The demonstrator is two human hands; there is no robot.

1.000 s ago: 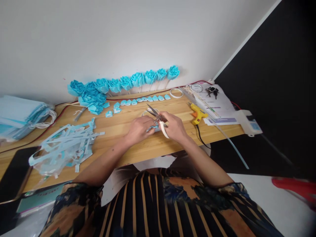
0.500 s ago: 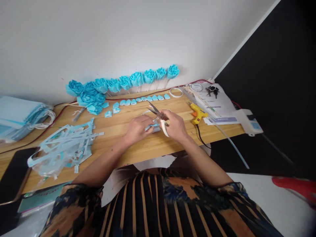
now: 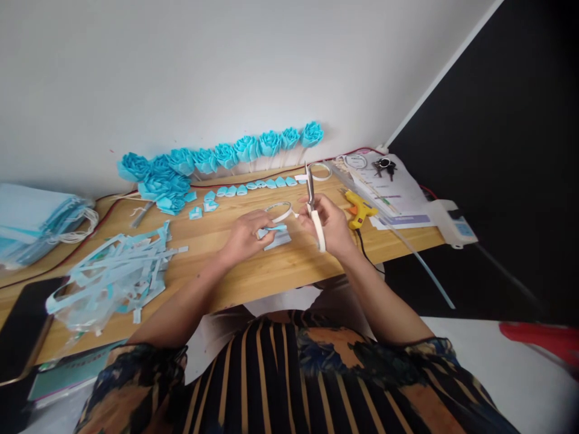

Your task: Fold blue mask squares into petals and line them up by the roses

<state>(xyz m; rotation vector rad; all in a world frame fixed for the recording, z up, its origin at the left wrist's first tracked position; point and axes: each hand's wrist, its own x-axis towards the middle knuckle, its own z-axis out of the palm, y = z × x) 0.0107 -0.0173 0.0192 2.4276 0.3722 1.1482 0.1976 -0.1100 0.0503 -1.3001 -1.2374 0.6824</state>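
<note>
My left hand (image 3: 244, 238) is pinched on a small folded piece of light blue fabric (image 3: 275, 229). Under and beside those fingers lies a flat, pleated blue piece (image 3: 279, 239) on the wooden table. In my right hand (image 3: 333, 224) is a pair of scissors (image 3: 310, 191) with white handles, its blades pointing up and looking closed. Just beyond my hands sits a thin white roll of tape (image 3: 279, 213). A short pale end runs from it toward my right fingers; whether they pinch it I cannot tell.
Blue fabric flowers (image 3: 225, 155) on sticks line the wall, with a row of small folded pieces (image 3: 241, 190) before them. A yellow glue gun (image 3: 360, 209), papers (image 3: 402, 220) and keys (image 3: 385, 166) lie right. Cut strips (image 3: 117, 271) and a phone (image 3: 31, 325) lie left.
My right hand has moved right, away from my left hand, and the scissors have swung from pointing left to upright, their blades coming together. The tape roll and pleated blue piece show more fully.
</note>
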